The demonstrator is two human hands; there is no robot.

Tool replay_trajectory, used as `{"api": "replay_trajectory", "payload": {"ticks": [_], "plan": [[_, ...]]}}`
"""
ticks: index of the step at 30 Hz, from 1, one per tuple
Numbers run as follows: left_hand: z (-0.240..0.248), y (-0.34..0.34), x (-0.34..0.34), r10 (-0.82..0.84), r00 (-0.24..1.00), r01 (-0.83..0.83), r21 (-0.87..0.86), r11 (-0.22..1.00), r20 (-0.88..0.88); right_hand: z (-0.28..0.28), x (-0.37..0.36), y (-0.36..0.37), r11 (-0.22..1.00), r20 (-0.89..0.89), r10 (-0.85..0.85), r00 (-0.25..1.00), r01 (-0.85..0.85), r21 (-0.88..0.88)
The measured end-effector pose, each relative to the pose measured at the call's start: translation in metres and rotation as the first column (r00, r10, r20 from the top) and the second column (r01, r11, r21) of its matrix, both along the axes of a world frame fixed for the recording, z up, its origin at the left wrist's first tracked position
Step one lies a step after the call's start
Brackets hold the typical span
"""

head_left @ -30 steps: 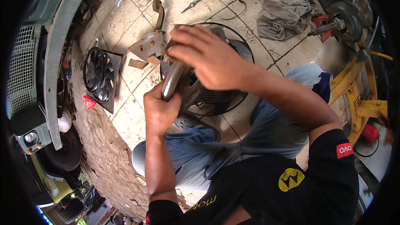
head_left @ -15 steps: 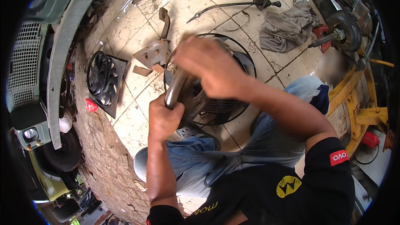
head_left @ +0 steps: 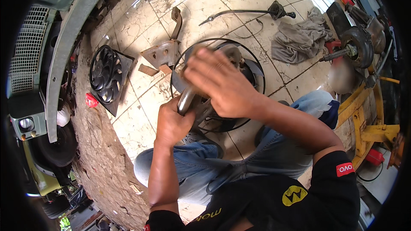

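Observation:
My left hand (head_left: 173, 122) is closed around a smooth, rounded grey metal piece (head_left: 185, 104), its bare end standing up past my thumb. Over the upper part of that piece lies my right hand (head_left: 220, 83), its fingers smeared by motion. Whether those fingers grip a separate thing is hidden. A brownish edge shows by the fingertips, too blurred to name. Beneath both hands, on the tiles between my feet, rests a fan in a round black frame (head_left: 262, 86), largely covered by my hands and the piece.
A rusty pedal with its bracket (head_left: 165, 53) lies beyond my left hand. Left of it sits a black fan in a square shroud (head_left: 107, 77). A lever with cable (head_left: 239, 12), a grey rag (head_left: 299, 36) and a yellow stand (head_left: 361, 115) are farther right.
My right hand has shifted slightly down along the metal piece and is still blurred. My left hand keeps its grip. The whole view has tilted a little.

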State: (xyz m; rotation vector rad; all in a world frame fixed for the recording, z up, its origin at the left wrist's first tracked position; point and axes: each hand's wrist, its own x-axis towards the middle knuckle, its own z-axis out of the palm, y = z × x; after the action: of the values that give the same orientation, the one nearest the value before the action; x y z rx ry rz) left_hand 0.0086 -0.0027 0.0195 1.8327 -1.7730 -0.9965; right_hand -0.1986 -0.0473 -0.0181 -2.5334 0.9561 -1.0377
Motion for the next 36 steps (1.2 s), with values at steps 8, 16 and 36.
{"api": "replay_trajectory", "payload": {"ticks": [8, 16, 36], "plan": [[0.004, 0.001, -0.003, 0.018, 1.000, -0.019, 0.024, 1.000, 0.018, -0.011, -0.011, -0.017, 0.958, 0.016, -0.269, 0.963, 0.266, 0.106], [0.006, 0.002, -0.004, 0.015, 0.999, -0.016, 0.016, 1.000, 0.038, -0.022, -0.025, -0.031, 0.905, 0.039, -0.312, 0.949, 0.284, 0.316], [0.002, -0.001, -0.003, 0.011, 1.000, -0.011, 0.009, 1.000, 0.002, -0.013, -0.018, -0.024, 0.952, 0.057, -0.206, 0.977, 0.187, 0.245]]}}
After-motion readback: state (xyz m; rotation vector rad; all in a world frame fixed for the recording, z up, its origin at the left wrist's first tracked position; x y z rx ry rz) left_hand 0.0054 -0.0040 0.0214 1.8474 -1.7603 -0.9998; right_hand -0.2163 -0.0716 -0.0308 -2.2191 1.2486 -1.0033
